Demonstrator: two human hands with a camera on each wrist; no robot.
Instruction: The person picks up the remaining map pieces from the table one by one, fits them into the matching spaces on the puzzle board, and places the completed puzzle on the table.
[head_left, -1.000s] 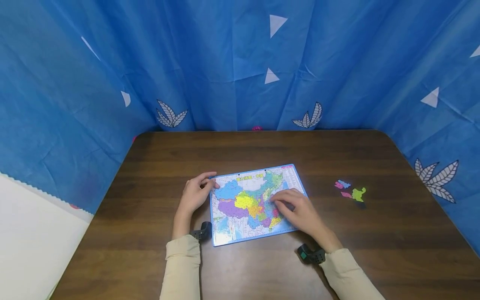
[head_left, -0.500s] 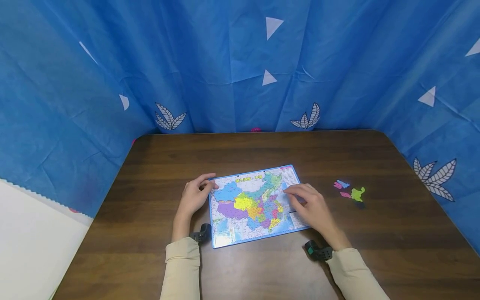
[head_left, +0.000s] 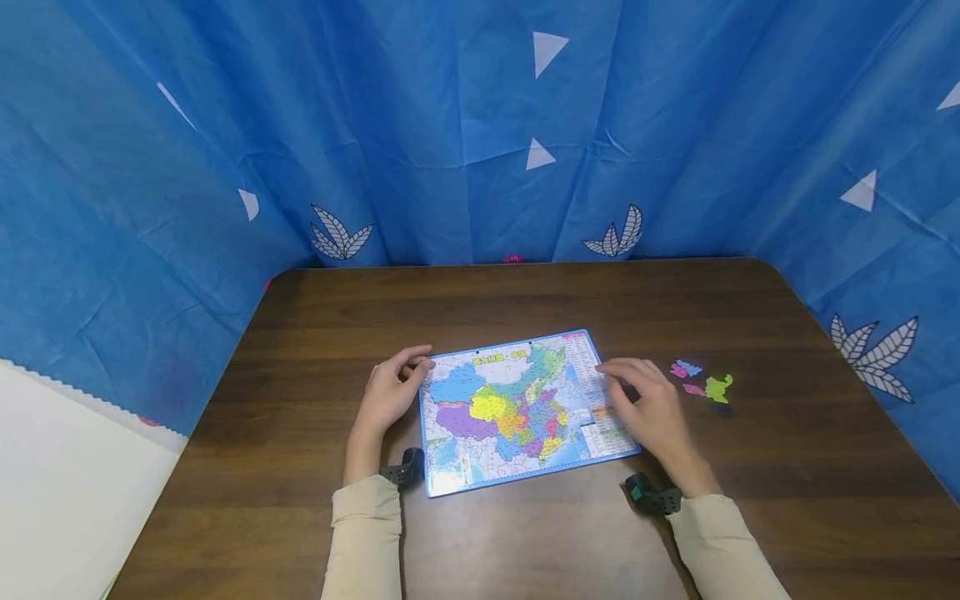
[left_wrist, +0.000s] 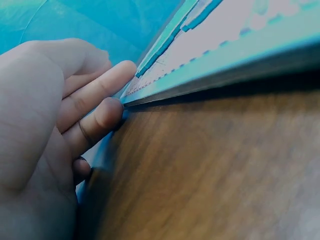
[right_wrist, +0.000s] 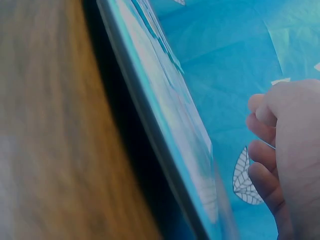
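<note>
A blue-edged map puzzle board (head_left: 450, 482) lies slightly askew on the table, with coloured pieces such as a yellow one (head_left: 489, 404) and a purple one (head_left: 463, 422) on it. My left hand (head_left: 387, 388) rests at its far left corner; in the left wrist view, relaxed fingertips (left_wrist: 111, 113) are right at the board's edge. Over the board's right side hovers my right hand (head_left: 651, 406), fingers loosely bent. The right wrist view shows this hand (right_wrist: 302, 150) raised beside the board (right_wrist: 170, 112), with nothing visible in its fingers.
Right of the board lie several loose puzzle pieces: a green one (head_left: 717, 388), a pink one (head_left: 693, 389), a blue one (head_left: 688, 367) and a dark one (head_left: 722, 409). A blue curtain (head_left: 420, 125) hangs behind the wooden table (head_left: 337, 308).
My right hand has moved right, from over the coloured map pieces to the board's right edge, uncovering the map's right part. The left hand has stayed at the corner.
</note>
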